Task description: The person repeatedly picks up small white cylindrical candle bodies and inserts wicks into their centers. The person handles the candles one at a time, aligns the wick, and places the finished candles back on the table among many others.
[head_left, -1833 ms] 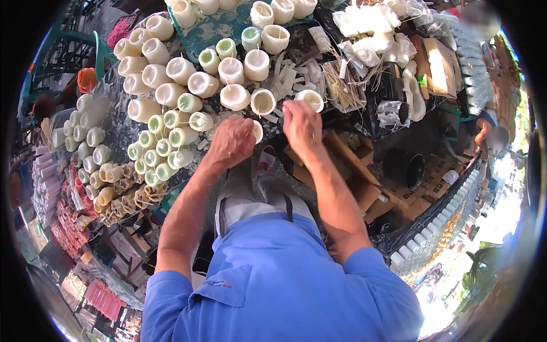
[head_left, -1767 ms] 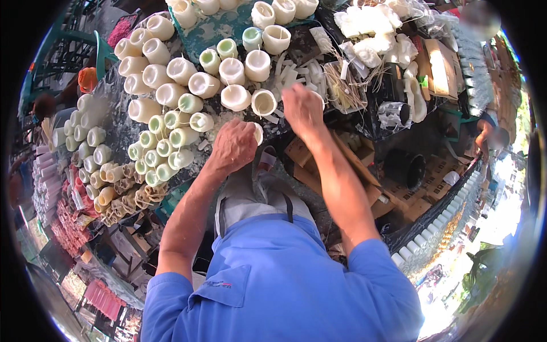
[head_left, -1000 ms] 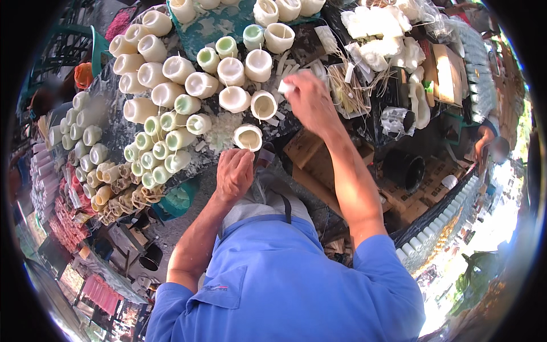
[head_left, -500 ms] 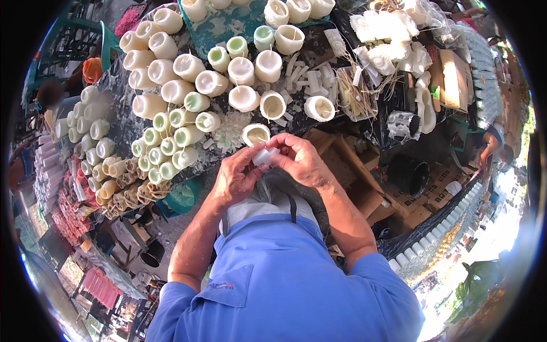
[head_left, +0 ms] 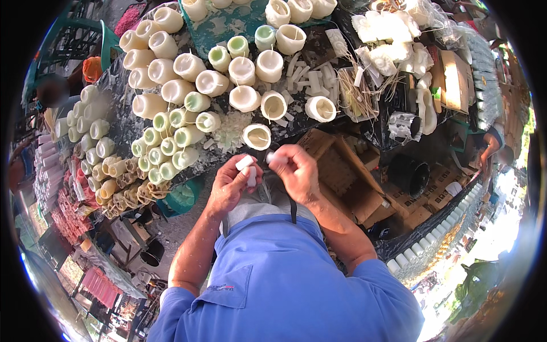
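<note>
My left hand (head_left: 229, 188) is closed on white wax pieces (head_left: 245, 163), one jutting above the fingers and another showing below it. A short distance to its right, my right hand (head_left: 296, 170) pinches a smaller white wax piece (head_left: 270, 157) between thumb and fingertips. Just beyond both hands, at the table's near edge, stands a cream candle (head_left: 256, 137) with a hollowed top and a wick lying across it. Neither hand touches this candle. Farther back are another hollow candle (head_left: 273, 106) and a cream candle (head_left: 245, 98) beside it.
Many cream and pale green candles (head_left: 175, 91) crowd the table's left side. White wax chunks (head_left: 319, 81) and a bundle of wicks (head_left: 358, 97) lie at the right. An open cardboard box (head_left: 345, 182) and a black bucket (head_left: 411, 174) sit below the table's right edge.
My hands have come apart: the right has moved away to the right with a small wax piece. The left keeps white pieces, now in plainer view. The nearest candle stays put.
</note>
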Available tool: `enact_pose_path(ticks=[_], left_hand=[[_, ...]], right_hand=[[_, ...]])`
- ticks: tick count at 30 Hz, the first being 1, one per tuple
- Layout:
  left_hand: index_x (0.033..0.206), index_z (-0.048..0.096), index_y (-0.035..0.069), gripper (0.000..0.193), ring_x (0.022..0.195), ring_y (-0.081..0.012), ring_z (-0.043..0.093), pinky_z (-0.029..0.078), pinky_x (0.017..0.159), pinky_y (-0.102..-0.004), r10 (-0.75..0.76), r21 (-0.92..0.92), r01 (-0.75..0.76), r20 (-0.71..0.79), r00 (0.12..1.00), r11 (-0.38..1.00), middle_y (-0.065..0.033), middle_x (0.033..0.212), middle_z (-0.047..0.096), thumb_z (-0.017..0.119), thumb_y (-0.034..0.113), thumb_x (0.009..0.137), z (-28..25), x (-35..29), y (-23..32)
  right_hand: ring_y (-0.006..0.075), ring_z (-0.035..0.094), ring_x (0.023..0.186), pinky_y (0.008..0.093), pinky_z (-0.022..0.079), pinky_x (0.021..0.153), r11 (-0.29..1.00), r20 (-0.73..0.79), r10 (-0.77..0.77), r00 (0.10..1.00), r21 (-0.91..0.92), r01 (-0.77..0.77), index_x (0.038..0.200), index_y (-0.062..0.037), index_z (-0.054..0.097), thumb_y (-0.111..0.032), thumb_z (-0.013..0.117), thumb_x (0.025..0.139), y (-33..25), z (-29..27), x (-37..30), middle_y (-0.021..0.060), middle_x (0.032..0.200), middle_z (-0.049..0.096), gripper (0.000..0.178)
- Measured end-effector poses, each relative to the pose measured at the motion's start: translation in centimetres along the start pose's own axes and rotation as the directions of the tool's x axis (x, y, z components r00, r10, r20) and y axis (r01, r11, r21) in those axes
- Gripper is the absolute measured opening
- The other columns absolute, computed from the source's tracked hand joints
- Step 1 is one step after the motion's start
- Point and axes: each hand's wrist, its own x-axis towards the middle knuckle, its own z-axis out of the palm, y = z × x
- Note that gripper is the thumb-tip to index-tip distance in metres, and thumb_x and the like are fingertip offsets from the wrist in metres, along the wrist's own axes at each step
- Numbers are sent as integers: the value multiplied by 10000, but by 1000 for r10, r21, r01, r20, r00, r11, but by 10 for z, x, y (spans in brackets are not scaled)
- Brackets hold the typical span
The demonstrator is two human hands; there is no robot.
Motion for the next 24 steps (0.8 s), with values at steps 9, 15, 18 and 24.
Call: enact_pose_path(ticks=[9,15,18,24], left_hand=[[1169,658,41,201,867,-118,675,538,700,-272,50,366,9,-152,987,931,-59,1001,710,719,183,1041,-23,32,7],[1228,638,34,244,864,-113,674,535,669,-271,46,368,29,-194,980,929,-49,1047,684,714,187,1054,-25,21,-8],[1394,580,14,410,875,-117,671,536,677,-268,-58,346,124,-196,979,930,-62,1098,681,676,278,1095,-23,15,-7],[1737,177,-16,886,979,-148,651,543,760,-273,-183,457,190,-60,981,869,-78,1235,690,470,583,1154,6,-1,-7]], right_hand=[[409,743,994,439,623,887,763,64,-468,882,-474,439,1251,6,712,-8,795,918,35,15,60,197,1143,742,343],[403,698,1048,476,594,897,696,107,-445,889,-584,419,1211,20,712,-15,816,885,24,22,58,177,1150,718,344],[393,698,1035,473,593,887,748,41,-428,903,-545,379,1231,19,715,-5,811,886,15,14,40,180,1176,705,359],[220,725,892,368,595,757,980,230,-48,972,-176,90,1226,3,744,-80,812,962,-1,16,-5,135,1122,730,284]])
